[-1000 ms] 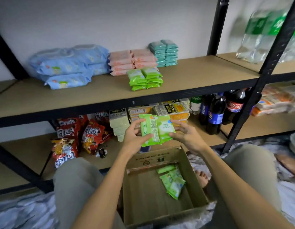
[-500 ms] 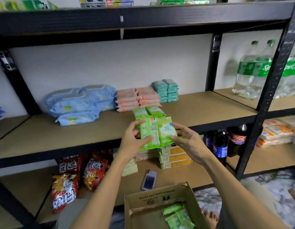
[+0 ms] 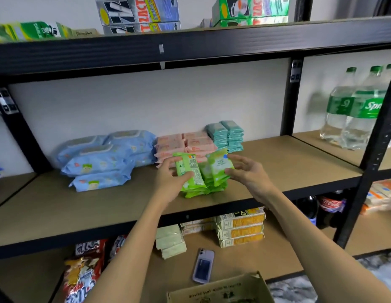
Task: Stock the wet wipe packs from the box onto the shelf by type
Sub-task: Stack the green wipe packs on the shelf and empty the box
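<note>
Wet wipe packs, lime-green soft plastic, two in hand: one (image 3: 188, 171) gripped by the left hand (image 3: 168, 182), thumb across its printed back and fingers curled behind; the other (image 3: 219, 166) pinched at its right edge by the right hand (image 3: 248, 174), thumb below, fingers spread above, the rest of the hand loose. Both packs were held upright and side by side directly over the stack of matching lime-green packs (image 3: 203, 186), which sat near the front edge of the tan fibreboard middle shelf (image 3: 277, 167), about midway along it. Judged purpose: squaring the pair over their own kind before lowering them.

Sorting by type, same shelf, back edge, left to right: large pale-blue baby-wipe packs (image 3: 102, 158) piled loosely; salmon-pink flat packs (image 3: 183, 143) in two stacks; teal flat packs (image 3: 226, 135) in two stacks. The green stack stood in front of the pink, apart from each other colour.

Arms: both forearms rose from the lower frame and converged on the stack, wrists slightly bent, palms turned toward each other.

Brown cardboard box (image 3: 220, 289), open, at the bottom edge of view below the hands; contents hidden.

Lower shelf: lilac phone (image 3: 203, 265), yellow cartons (image 3: 240, 228).
</note>
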Demonstrator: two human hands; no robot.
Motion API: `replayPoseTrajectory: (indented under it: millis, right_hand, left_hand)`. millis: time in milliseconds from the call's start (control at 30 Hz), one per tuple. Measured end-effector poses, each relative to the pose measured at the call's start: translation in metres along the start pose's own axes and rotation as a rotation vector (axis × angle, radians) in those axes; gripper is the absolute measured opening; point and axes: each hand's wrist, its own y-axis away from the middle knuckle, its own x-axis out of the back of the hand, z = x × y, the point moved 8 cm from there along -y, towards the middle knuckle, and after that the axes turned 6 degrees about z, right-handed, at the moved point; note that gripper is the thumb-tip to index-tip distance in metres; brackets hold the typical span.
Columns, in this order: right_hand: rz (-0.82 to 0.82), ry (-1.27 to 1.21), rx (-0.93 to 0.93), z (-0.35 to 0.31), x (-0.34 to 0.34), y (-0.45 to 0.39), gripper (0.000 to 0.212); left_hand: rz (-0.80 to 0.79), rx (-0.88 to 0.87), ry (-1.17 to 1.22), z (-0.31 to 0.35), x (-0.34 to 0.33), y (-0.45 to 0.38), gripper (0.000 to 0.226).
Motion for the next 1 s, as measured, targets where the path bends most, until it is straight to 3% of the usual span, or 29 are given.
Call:
replayPoseTrajectory:
  millis: [333, 567, 767, 1000]
  right_hand:
    - [0.127, 0.150, 0.024, 0.035, 0.011, -0.032, 0.030]
    - [0.106, 0.095, 0.035, 0.053, -0.002, -0.044, 0.056]
    - [0.073, 0.118, 0.076, 0.054, -0.008, -0.044, 0.037]
    - [0.032, 0.042, 0.045, 0.055, -0.007, -0.044, 0.048]
  left_hand:
    - [0.016, 0.096, -0.170, -0.029, -0.008, -0.026, 0.049]
    - [-0.039, 0.058, -0.367, -0.025, -0.016, -0.036, 0.041]
    - [-0.014, 0.007, -0.557, -0.013, -0.027, -0.046, 0.032]
    - [-0.026, 0.109, -0.688, -0.015, -0.043, -0.050, 0.059]
